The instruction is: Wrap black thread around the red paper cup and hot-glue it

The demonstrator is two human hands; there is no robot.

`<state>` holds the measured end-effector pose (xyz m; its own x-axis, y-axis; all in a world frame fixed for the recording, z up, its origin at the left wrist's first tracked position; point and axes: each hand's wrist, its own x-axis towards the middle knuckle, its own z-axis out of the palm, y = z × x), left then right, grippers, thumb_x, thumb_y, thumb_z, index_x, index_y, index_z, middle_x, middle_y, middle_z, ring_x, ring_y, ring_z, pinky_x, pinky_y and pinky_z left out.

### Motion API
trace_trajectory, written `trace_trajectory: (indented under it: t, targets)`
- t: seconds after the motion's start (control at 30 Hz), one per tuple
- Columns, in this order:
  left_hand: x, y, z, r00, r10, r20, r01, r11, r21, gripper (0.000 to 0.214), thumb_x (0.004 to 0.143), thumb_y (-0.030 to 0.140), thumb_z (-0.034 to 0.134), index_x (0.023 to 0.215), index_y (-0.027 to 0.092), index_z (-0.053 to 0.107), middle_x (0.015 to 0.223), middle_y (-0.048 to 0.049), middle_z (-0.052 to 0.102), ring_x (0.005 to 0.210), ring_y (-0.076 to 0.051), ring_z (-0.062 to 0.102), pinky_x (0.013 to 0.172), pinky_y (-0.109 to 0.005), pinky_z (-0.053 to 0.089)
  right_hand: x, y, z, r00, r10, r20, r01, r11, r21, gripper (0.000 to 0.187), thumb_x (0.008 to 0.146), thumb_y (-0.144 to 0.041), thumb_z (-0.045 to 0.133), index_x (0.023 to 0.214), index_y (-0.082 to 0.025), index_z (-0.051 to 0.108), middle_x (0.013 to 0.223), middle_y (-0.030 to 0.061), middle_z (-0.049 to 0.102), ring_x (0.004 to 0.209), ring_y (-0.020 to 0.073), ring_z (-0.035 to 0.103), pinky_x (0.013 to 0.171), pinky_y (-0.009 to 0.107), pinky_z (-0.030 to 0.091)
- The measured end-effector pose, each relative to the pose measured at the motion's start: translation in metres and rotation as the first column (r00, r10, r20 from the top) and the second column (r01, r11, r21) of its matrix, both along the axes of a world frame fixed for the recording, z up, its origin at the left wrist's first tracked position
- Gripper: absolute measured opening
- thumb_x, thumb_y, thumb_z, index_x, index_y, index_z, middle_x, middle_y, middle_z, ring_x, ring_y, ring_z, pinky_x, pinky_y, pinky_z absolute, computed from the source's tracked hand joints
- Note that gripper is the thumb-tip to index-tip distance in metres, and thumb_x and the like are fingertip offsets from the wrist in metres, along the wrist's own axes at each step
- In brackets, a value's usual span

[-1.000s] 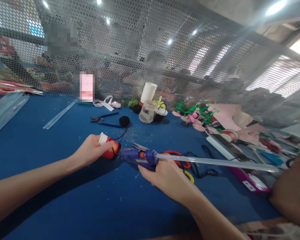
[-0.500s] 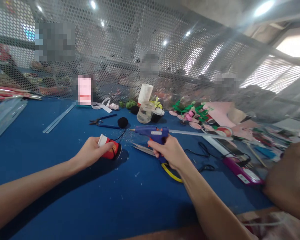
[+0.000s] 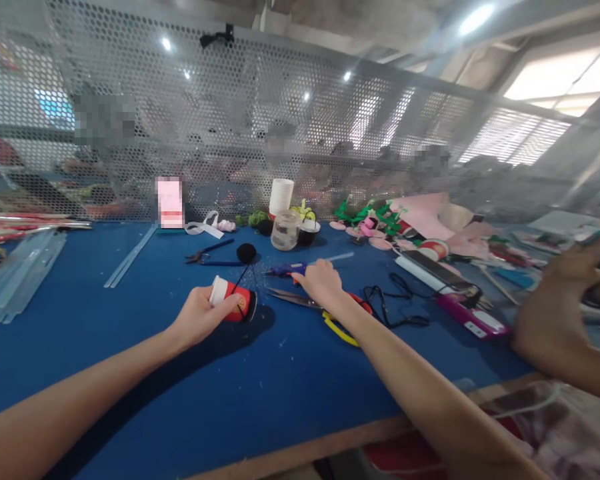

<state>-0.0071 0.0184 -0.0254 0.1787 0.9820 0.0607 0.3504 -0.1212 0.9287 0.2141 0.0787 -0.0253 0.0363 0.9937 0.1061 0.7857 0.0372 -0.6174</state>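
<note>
In the head view, the left hand (image 3: 200, 312) grasps a red-and-white paper cup with a black-banded base (image 3: 245, 301), tipped sideways above the blue tabletop (image 3: 260, 420); a thin black strand (image 3: 241, 275) runs towards a round black yarn ball (image 3: 246, 253). The right hand (image 3: 323, 285) covers the rear of a blue plastic glue gun (image 3: 285, 269) (whether its fingers grip, I cannot tell), near red-and-yellow-handled metal scissors (image 3: 295, 298).

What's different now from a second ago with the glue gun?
The right hand moved the blue glue gun from the end of the red cup rightward and away, lowering it toward the table just beyond the scissors. That hand is still on it; I can't tell how tightly. The left hand still holds the cup, and the black yarn ball and pliers stayed put.
</note>
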Motion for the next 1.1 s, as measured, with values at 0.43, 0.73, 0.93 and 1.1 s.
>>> trace_trajectory:
  t: [0.43,0.73,0.93,1.1]
  targets:
    - [0.0,-0.001,-0.006,0.992,-0.087,-0.089,0.093,0.993,0.071,0.029,0.066,0.036,0.05,0.053,0.01,0.051,0.045,0.0047,0.039,0.042,-0.005,0.031,0.04,-0.019,0.024,-0.075,-0.035,0.01,0.711,0.394,-0.582,-0.407,0.906,0.117,0.024,0.067,-0.035,0.053,0.071,-0.013,0.059,0.067,0.0015,0.058,0.06,0.011,0.049,0.059,0.023,0.038]
    - [0.004,0.004,0.007,0.989,-0.012,0.145,0.033,0.989,-0.143,0.027,0.06,0.038,0.057,0.06,0.011,0.053,0.048,0.0049,0.048,0.043,-0.005,0.037,0.044,-0.018,0.028,-0.053,-0.035,0.011,0.613,0.313,-0.725,-0.237,0.949,0.209,0.021,0.069,-0.034,0.052,0.06,-0.015,0.052,0.063,0.0006,0.057,0.056,0.0084,0.047,0.056,0.022,0.037]
    - [0.002,0.004,0.007,0.999,-0.009,0.031,0.013,0.991,-0.132,0.026,0.063,0.037,0.055,0.057,0.012,0.05,0.044,0.0065,0.041,0.041,-0.004,0.03,0.04,-0.018,0.021,-0.054,-0.037,0.013,0.669,0.354,-0.654,-0.237,0.935,0.264,0.021,0.07,-0.034,0.051,0.06,-0.016,0.051,0.061,-0.0001,0.055,0.052,0.0075,0.045,0.051,0.021,0.035]
    - [0.006,-0.006,0.011,0.995,-0.092,0.032,0.095,0.992,-0.08,0.024,0.063,0.035,0.056,0.057,0.012,0.055,0.047,0.0046,0.047,0.043,-0.005,0.035,0.042,-0.017,0.027,-0.052,-0.032,0.008,0.734,0.375,-0.566,-0.251,0.925,0.287,0.023,0.072,-0.034,0.049,0.059,-0.015,0.051,0.058,-0.0004,0.053,0.05,0.008,0.043,0.05,0.021,0.034]
